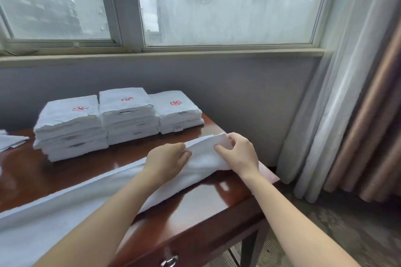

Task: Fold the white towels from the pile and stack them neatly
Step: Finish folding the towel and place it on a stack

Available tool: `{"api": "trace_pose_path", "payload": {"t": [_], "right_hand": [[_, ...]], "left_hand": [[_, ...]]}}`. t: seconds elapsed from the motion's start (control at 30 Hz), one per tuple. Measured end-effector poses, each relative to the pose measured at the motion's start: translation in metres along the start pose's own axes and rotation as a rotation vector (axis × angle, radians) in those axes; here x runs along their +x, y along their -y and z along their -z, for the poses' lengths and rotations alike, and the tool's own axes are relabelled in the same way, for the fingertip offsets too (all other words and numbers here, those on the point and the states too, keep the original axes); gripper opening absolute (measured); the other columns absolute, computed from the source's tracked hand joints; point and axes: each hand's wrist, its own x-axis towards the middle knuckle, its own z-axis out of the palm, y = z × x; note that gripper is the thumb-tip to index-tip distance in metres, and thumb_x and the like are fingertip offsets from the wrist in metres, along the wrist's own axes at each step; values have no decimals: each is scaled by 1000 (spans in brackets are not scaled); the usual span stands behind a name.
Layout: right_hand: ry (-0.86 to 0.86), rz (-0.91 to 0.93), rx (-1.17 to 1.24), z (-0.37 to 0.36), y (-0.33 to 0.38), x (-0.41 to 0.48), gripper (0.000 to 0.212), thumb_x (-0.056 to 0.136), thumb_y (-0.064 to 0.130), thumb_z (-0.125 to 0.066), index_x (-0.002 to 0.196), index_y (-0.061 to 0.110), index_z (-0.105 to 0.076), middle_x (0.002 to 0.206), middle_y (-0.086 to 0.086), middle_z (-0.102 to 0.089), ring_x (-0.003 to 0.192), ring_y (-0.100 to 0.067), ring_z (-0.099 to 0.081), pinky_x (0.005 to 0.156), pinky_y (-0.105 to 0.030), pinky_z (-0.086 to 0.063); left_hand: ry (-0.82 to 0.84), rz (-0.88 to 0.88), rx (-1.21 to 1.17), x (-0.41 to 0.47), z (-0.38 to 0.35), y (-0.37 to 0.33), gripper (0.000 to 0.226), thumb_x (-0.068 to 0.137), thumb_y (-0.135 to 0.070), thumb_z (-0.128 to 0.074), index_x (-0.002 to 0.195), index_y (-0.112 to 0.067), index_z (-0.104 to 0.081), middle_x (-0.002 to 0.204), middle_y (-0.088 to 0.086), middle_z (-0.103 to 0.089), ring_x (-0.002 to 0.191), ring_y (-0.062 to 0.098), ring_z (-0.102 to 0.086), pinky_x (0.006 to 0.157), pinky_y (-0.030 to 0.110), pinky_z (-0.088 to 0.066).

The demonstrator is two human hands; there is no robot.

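A long white towel (pixel 91 199) lies lengthwise across the dark wooden table (pixel 206 201), folded into a narrow strip. Its right end is lifted off the table near the right edge. My left hand (pixel 167 160) pinches the near edge of that raised end. My right hand (pixel 238 153) grips the far corner of the same end, thumb on top. Three stacks of folded white towels with red logos stand at the back: the left stack (pixel 69 127), the middle stack (pixel 128 114) and the lower right stack (pixel 176 111).
Part of another white towel (pixel 10 141) shows at the left edge. A wall and window sill (pixel 162 53) run behind the table. Curtains (pixel 347 103) hang at the right. A drawer pull (pixel 169 260) is on the table's front. Carpet lies right of the table.
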Motion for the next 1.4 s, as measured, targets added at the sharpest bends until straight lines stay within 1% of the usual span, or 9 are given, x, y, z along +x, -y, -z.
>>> {"api": "trace_pose_path", "payload": {"t": [0.2, 0.37, 0.6, 0.8, 0.97, 1.1, 1.27, 1.33, 1.4], "right_hand": [[-96, 113, 71, -4, -13, 8, 21, 97, 38, -54, 84, 23, -61, 65, 11, -57, 67, -11, -54, 59, -30, -34], [-102, 165, -207, -5, -8, 40, 31, 99, 49, -43, 95, 27, -65, 69, 11, -60, 73, -17, -56, 61, -30, -34], [54, 92, -682, -13, -23, 67, 30, 98, 41, -40, 106, 23, -63, 98, 0, -69, 92, -26, -64, 66, -30, -38], [9, 99, -678, -13, -24, 67, 38, 102, 46, -33, 105, 20, -61, 94, -1, -69, 86, -27, -64, 63, -31, -40], [0, 371, -671, -26, -7, 45, 34, 97, 32, -43, 126, 21, -57, 123, 2, -56, 116, -22, -49, 92, -36, -37], [306, 432, -460, -48, 9, 21, 39, 100, 25, -40, 137, 19, -51, 139, 0, -51, 134, -21, -39, 113, -41, -22], [476, 265, -593, -62, -5, 11, 58, 100, 53, -25, 153, 29, -26, 164, -4, -15, 151, -22, -8, 120, -46, -1], [464, 262, -590, -64, -6, 12, 60, 99, 56, -25, 153, 31, -25, 164, -3, -14, 151, -21, -6, 120, -46, 0], [443, 240, -596, -64, -6, 12, 60, 98, 57, -24, 152, 32, -28, 163, -2, -16, 150, -20, -9, 121, -46, -2]], "left_hand": [[1, 11, -79, 8, -6, 3, 40, 97, -41, -44, 65, -19, -35, 61, -3, -49, 64, 21, -46, 52, 33, -26], [-3, 23, -105, 21, -2, 8, 41, 97, -43, -45, 66, -17, -39, 61, -2, -53, 62, 21, -51, 57, 33, -39], [-66, -15, -33, 29, -24, 5, 21, 99, -40, -46, 108, -27, -60, 94, -6, -68, 87, 22, -63, 64, 30, -39], [-85, -15, -19, 38, -31, 6, 18, 99, -32, -45, 107, -26, -61, 100, -5, -68, 87, 24, -63, 68, 32, -46], [-252, -82, -137, 30, -32, 0, 25, 98, -24, -55, 122, -20, -61, 105, -4, -66, 82, 25, -66, 62, 37, -51], [-371, -72, -191, 23, -19, -2, 25, 92, -4, -58, 115, -13, -68, 104, 2, -69, 84, 27, -67, 60, 39, -51], [-12, 72, -101, -15, -15, 20, 30, 99, -31, -47, 125, -32, -61, 133, -11, -58, 123, 15, -54, 97, 33, -44], [197, 64, -41, -27, -14, 26, 46, 102, -44, -35, 147, -33, -41, 158, -7, -32, 145, 14, -28, 118, 35, -23], [291, 45, 15, -30, -15, 28, 56, 102, -51, -24, 155, -34, -21, 165, -6, -9, 151, 11, -7, 123, 38, -5]]}}
